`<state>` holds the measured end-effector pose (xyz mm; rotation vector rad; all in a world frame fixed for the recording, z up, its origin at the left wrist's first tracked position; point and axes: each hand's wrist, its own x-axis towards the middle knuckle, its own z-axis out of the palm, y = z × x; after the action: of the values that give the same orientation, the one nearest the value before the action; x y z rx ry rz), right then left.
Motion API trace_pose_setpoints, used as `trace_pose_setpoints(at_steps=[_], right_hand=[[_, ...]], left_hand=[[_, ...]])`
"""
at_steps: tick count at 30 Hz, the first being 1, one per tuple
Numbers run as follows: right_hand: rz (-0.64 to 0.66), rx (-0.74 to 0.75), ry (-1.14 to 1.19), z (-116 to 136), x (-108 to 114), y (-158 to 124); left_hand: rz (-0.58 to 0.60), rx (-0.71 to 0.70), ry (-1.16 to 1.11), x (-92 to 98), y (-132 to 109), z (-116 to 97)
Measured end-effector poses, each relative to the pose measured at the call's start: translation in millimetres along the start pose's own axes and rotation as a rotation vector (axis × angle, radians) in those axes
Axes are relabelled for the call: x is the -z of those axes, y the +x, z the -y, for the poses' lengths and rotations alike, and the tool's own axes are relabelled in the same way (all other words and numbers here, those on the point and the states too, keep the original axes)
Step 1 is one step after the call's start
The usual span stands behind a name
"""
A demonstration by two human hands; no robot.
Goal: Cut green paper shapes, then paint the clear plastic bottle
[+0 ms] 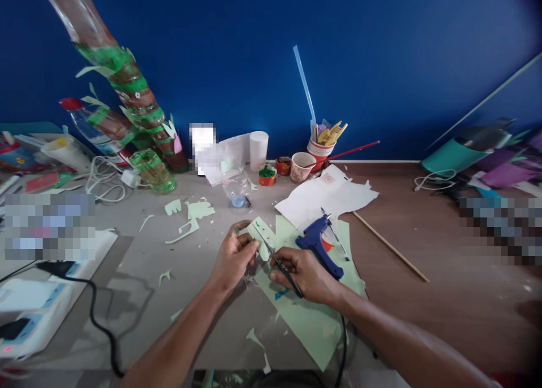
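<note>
My left hand [238, 252] pinches a small piece of pale green paper [263, 230] marked with dark green spots. In my right hand [301, 272] is a pair of scissors [290, 278] with dark handles, its blades lying against the paper piece. Beneath and beside my right hand spreads a larger pale green sheet [315, 343]. A blue glue gun [324, 249] lies on that sheet, just past my right hand. Cut paper scraps [201, 209] are scattered left of my hands.
Behind my hands stand a clear plastic cup [235, 187], small paint pots [266, 175] and a paper cup [303, 166]. White paper [326, 193] and a wooden stick [392, 247] lie right. A painted bottle trunk [139, 103] rises left, above a power strip [55, 303] with cables.
</note>
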<state>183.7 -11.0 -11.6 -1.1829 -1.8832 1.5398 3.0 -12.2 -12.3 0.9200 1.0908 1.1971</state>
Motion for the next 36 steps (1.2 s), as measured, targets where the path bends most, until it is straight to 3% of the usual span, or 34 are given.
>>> trace_pose_setpoints(at_steps=[36], right_hand=[[-0.012,0.027,-0.042,4.8,1.0,-0.5]], left_hand=[[0.028,-0.014,0.002,3.0,0.8,5.0]])
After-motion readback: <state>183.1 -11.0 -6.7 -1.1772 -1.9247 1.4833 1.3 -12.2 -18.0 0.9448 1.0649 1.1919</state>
